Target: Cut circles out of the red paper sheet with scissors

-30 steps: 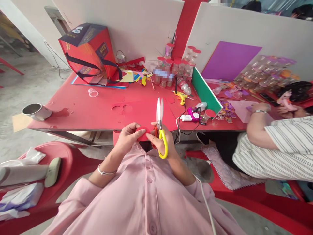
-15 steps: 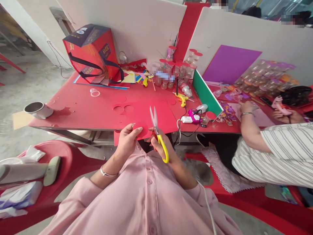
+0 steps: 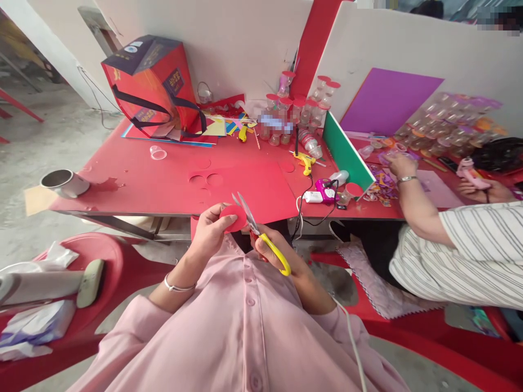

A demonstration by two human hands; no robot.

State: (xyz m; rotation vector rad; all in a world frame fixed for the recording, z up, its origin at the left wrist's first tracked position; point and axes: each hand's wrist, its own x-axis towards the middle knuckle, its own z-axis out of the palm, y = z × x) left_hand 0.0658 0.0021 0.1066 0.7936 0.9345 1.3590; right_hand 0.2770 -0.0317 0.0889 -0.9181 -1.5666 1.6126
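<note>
Between thumb and fingers, my left hand [image 3: 212, 226] pinches a red paper disc [image 3: 233, 218] in front of my chest. My right hand [image 3: 272, 247] is wrapped round the yellow handle of a pair of scissors [image 3: 255, 226]. The blades are slightly apart and point up and left, beside the disc's right edge. Beyond my hands lies a red sheet [image 3: 261, 188] on the red table [image 3: 118, 179], with cut curves and rounds to its left.
A metal cup [image 3: 65, 184] stands at the table's left end, and a red bag [image 3: 147, 90] behind it. A yellow glue gun [image 3: 304, 161] lies near stacked plastic cups [image 3: 281, 117]. Past a green divider [image 3: 347, 155], a co-worker's hand holds a pink glue gun [image 3: 469, 171].
The scissors have tilted left, their blades now close to the disc. The disc has turned to show more of its face. The co-worker's left hand has moved further back and left.
</note>
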